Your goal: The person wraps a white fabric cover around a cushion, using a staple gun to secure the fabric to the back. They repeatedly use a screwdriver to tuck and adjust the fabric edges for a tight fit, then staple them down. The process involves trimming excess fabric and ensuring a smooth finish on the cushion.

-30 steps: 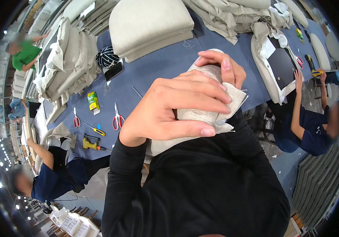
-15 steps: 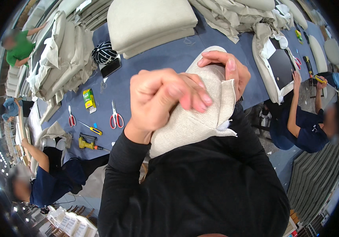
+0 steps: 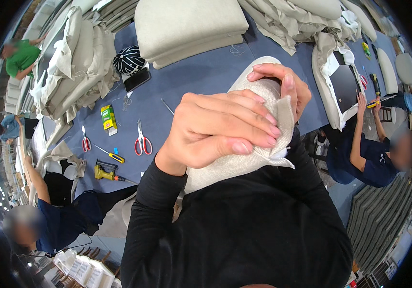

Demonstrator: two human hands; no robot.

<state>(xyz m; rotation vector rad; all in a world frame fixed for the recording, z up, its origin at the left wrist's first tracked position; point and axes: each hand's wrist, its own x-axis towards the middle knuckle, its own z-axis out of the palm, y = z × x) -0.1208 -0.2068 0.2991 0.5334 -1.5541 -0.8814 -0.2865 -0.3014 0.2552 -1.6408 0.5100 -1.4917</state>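
A beige fabric-covered cushion (image 3: 210,174) is held up in front of my chest, standing over the table's near edge. My left hand (image 3: 225,126) lies across its face, with the fingers stretched out together and pressed on the fabric near an open flap (image 3: 286,113). Around the cushion's right side curls my right hand (image 3: 290,86), gripping it close to the folded fabric edge. A bit of white padding (image 3: 279,153) pokes out at the lower right corner. My left hand hides much of the cushion's middle.
On the blue-grey table (image 3: 177,77) lie two pairs of scissors (image 3: 143,144), a screwdriver (image 3: 116,157), a staple gun (image 3: 106,172), a green-yellow box (image 3: 108,119) and a phone (image 3: 137,79). Stacked cushions (image 3: 191,26) stand behind. Co-workers (image 3: 367,153) work on both sides.
My left hand has unfolded from curled fingers to a flat press and moved right over the flap. My right hand keeps its grip. A thin metal shaft now shows left of the cushion.
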